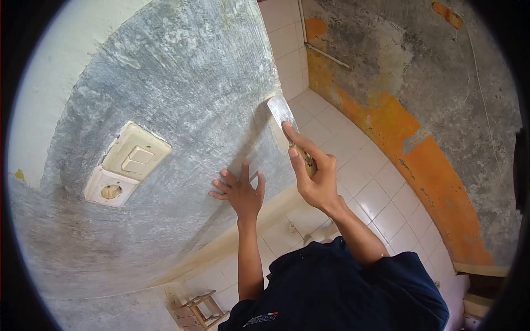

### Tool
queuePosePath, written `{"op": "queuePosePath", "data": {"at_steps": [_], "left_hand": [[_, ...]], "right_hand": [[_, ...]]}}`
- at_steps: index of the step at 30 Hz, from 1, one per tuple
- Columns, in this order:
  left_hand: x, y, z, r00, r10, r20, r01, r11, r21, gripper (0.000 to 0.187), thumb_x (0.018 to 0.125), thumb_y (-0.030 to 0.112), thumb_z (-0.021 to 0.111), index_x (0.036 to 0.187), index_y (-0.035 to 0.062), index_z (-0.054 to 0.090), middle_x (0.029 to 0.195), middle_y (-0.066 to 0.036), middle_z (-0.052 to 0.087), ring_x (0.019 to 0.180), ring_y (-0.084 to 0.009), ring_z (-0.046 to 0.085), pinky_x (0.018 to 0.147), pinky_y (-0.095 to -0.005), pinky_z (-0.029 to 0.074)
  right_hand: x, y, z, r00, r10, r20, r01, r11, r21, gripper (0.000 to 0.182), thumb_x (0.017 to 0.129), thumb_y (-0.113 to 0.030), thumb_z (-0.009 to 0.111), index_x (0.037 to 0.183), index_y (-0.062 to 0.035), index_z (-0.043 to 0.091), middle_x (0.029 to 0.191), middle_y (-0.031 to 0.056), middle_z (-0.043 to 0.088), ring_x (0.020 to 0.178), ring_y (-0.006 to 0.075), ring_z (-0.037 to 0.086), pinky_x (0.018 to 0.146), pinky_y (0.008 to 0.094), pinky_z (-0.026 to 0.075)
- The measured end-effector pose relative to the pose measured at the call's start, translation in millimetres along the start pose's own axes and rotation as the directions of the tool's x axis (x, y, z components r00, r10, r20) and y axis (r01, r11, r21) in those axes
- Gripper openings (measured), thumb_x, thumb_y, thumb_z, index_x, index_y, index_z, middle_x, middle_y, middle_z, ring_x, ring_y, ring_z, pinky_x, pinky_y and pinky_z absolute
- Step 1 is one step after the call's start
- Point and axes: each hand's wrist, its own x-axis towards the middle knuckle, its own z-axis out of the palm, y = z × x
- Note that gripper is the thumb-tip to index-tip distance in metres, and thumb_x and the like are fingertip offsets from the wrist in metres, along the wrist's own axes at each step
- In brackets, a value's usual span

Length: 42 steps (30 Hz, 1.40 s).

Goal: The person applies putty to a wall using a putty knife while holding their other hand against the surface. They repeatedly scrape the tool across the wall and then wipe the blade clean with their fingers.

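My right hand (314, 171) is wrapped round the handle of a putty knife (281, 113), the index finger stretched along its metal blade. The blade's tip lies at the outer corner edge of the grey wall (187, 99), where a paler strip runs down below it. Lower and to the left, my left hand (241, 193) has its fingers spread against the wall surface, holding nothing. The wall's grey skim looks streaked, with patches of white.
A light switch (138, 154) and a power socket (112, 190) are set in the wall at left. White floor tiles (375, 196) lie below. Across stands another wall with orange paint (425, 165). A wooden stool or frame (204, 309) is at bottom left.
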Motion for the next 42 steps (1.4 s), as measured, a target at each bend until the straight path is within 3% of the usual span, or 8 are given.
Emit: {"op": "queuePosePath", "data": {"at_steps": [2, 7, 14, 21, 23, 30, 36, 42], "left_hand": [[-0.3, 1.7, -0.6, 1.000, 0.000, 0.020, 0.000, 1.000, -0.011, 0.055, 0.094, 0.058, 0.064, 0.142, 0.0314, 0.063, 0.172, -0.022, -0.016, 0.150, -0.0496, -0.032, 0.108, -0.0712, -0.027], [-1.1, -1.5, -6.0, 0.999, -0.002, 0.037, 0.002, 1.000, -0.005, 0.051, 0.094, 0.057, 0.063, 0.138, 0.0316, 0.066, 0.171, -0.024, -0.016, 0.150, -0.0499, -0.033, 0.108, -0.0711, -0.027], [0.5, 1.2, -5.6, 0.999, -0.008, 0.051, 0.008, 1.000, -0.005, 0.047, 0.094, 0.057, 0.064, 0.133, 0.0300, 0.070, 0.171, -0.025, -0.016, 0.149, -0.0512, -0.033, 0.107, -0.0723, -0.027], [-1.2, 2.2, -2.5, 0.999, -0.023, 0.024, 0.023, 1.000, -0.015, 0.046, 0.096, 0.057, 0.063, 0.132, 0.0287, 0.070, 0.171, -0.024, -0.017, 0.149, -0.0509, -0.033, 0.107, -0.0733, -0.026], [-1.0, 4.0, -2.8, 0.998, -0.045, 0.054, 0.045, 0.999, -0.015, 0.049, 0.095, 0.058, 0.064, 0.133, 0.0277, 0.069, 0.171, -0.023, -0.019, 0.149, -0.0502, -0.034, 0.107, -0.0732, -0.026], [-13.2, 20.1, 9.0, 0.983, -0.157, 0.092, 0.165, 0.982, -0.092, 0.055, 0.096, 0.056, 0.065, 0.139, 0.0208, 0.064, 0.168, -0.028, -0.021, 0.146, -0.0548, -0.035, 0.104, -0.0789, -0.022], [24.6, 31.2, -11.9, 0.968, -0.246, 0.052, 0.252, 0.947, -0.202, 0.065, 0.097, 0.053, 0.064, 0.150, 0.0175, 0.052, 0.166, -0.035, -0.018, 0.146, -0.0577, -0.032, 0.103, -0.0807, -0.021], [53.6, 29.7, 2.8, 0.948, -0.226, -0.225, 0.199, 0.971, -0.136, 0.069, 0.099, 0.050, 0.057, 0.158, 0.0196, 0.039, 0.169, -0.032, -0.008, 0.153, -0.0530, -0.020, 0.110, -0.0774, -0.016]], "right_hand": [[5.4, -1.3, -2.7, 1.000, 0.020, -0.003, -0.020, 0.999, -0.026, 0.041, 0.102, -0.008, 0.060, 0.142, -0.0063, 0.062, 0.131, 0.0166, 0.071, 0.097, 0.0077, 0.070, 0.082, 0.0239, 0.053], [4.0, -4.5, -2.7, 0.998, -0.032, -0.060, 0.033, 0.999, 0.025, 0.042, 0.100, -0.005, 0.059, 0.142, -0.0058, 0.062, 0.130, 0.0154, 0.072, 0.094, 0.0080, 0.070, 0.082, 0.0274, 0.055], [14.9, -13.9, -11.6, 0.998, 0.061, 0.012, -0.062, 0.998, 0.016, 0.041, 0.101, -0.005, 0.058, 0.142, -0.0067, 0.063, 0.130, 0.0162, 0.072, 0.096, 0.0122, 0.073, 0.085, 0.0294, 0.056], [11.3, -9.9, -16.2, 0.998, -0.012, 0.063, 0.009, 0.998, 0.062, 0.040, 0.101, -0.005, 0.058, 0.141, -0.0038, 0.062, 0.134, 0.0161, 0.069, 0.114, 0.0181, 0.071, 0.095, 0.0303, 0.054], [20.6, -19.2, -23.6, 0.984, 0.112, 0.135, -0.126, 0.988, 0.092, 0.041, 0.101, -0.003, 0.058, 0.141, -0.0029, 0.062, 0.136, 0.0168, 0.068, 0.121, 0.0223, 0.068, 0.098, 0.0309, 0.053], [21.0, -9.5, -23.2, 0.986, -0.038, 0.162, 0.020, 0.994, 0.111, 0.041, 0.100, 0.000, 0.058, 0.141, 0.0004, 0.061, 0.135, 0.0192, 0.067, 0.125, 0.0261, 0.066, 0.101, 0.0325, 0.052], [18.9, 3.6, -27.9, 0.982, -0.084, 0.169, 0.068, 0.993, 0.101, 0.044, 0.099, 0.001, 0.058, 0.143, 0.0002, 0.059, 0.135, 0.0201, 0.067, 0.123, 0.0280, 0.067, 0.098, 0.0338, 0.054], [29.3, 10.9, -37.9, 0.973, -0.103, 0.206, 0.077, 0.989, 0.128, 0.044, 0.098, 0.001, 0.059, 0.142, -0.0021, 0.061, 0.133, 0.0205, 0.068, 0.108, 0.0249, 0.075, 0.087, 0.0322, 0.057]]}}
